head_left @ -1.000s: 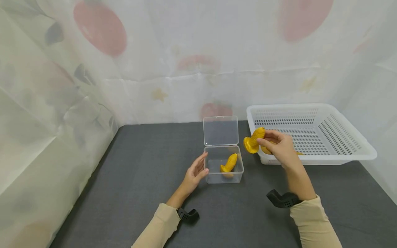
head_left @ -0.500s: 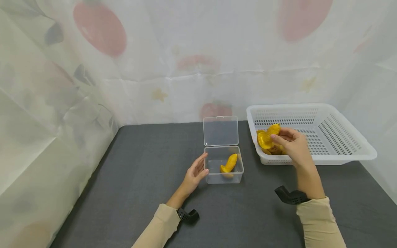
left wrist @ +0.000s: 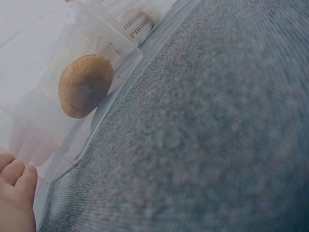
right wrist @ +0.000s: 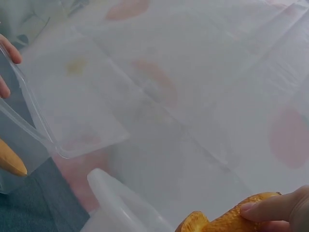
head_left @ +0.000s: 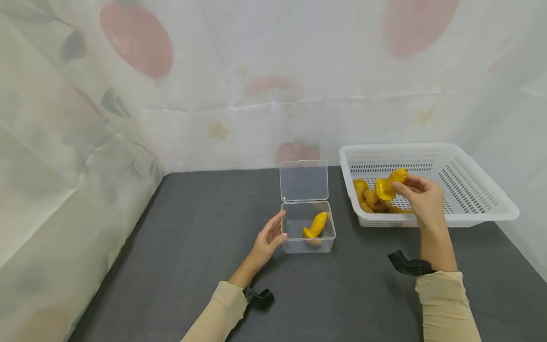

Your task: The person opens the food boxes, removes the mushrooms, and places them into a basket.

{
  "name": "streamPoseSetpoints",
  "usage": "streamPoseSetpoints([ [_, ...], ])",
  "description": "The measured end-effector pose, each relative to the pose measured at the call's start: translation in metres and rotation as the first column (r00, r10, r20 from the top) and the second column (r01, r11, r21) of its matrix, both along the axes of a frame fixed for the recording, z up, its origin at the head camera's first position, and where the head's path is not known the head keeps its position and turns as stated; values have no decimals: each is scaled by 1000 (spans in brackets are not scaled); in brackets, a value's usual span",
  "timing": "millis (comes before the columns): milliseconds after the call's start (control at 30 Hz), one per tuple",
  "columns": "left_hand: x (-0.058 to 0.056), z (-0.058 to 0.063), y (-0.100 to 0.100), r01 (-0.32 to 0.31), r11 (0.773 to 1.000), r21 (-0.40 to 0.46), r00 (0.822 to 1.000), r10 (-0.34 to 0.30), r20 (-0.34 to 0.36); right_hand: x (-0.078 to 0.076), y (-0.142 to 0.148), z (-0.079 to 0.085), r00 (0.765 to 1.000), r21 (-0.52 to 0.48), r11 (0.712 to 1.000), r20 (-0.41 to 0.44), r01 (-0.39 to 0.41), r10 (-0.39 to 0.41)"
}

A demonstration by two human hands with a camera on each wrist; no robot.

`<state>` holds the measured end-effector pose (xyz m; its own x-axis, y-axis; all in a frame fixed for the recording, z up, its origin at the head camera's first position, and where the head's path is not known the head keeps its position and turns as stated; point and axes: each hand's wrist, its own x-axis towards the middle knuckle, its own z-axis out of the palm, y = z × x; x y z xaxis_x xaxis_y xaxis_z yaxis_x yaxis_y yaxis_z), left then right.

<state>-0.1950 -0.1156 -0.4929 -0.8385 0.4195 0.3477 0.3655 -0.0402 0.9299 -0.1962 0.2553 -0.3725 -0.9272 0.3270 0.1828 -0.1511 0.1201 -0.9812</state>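
Note:
My right hand (head_left: pixel 423 197) pinches a yellow mushroom (head_left: pixel 390 184) between thumb and fingers, over the left part of a white basket (head_left: pixel 466 220). The right wrist view shows the bumpy surface of that mushroom (right wrist: pixel 241 215), with the thumb on it. My left hand (head_left: pixel 266 242) rests at the left wall of a small clear plastic box (head_left: pixel 307 247), fingers fairly straight, fingertips right at the rim. One yellow mushroom (head_left: pixel 316 224) lies tilted inside that box. Through the clear wall its rounded brown end (left wrist: pixel 87 86) shows in the left wrist view.
Several more yellow mushrooms (head_left: pixel 372 202) lie in the basket's left front corner. The clear box's lid (head_left: pixel 304 180) stands raised behind it. Both containers are on a dark grey table (head_left: pixel 205 218), with a printed white curtain (head_left: pixel 256 95) behind and at the sides.
My right hand, gripping the mushroom, has moved right from the gap beside the box to above the basket, uncovering the mushrooms there. My left hand and the box have stayed still.

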Motion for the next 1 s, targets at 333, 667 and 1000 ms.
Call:
streamPoseSetpoints([
  [333,1,0,0,-8,1000,-24,1000,8,-13,-2,10,-1,992,2,994,75,106,-106],
  [667,2,1,-2,-13,1000,-23,1000,14,5,-4,11,-2,973,40,979,110,198,-201],
  [1000,2,3,0,-12,1000,-23,1000,12,16,-2,4,-2,1000,-106,994,-26,-1,-2],
])
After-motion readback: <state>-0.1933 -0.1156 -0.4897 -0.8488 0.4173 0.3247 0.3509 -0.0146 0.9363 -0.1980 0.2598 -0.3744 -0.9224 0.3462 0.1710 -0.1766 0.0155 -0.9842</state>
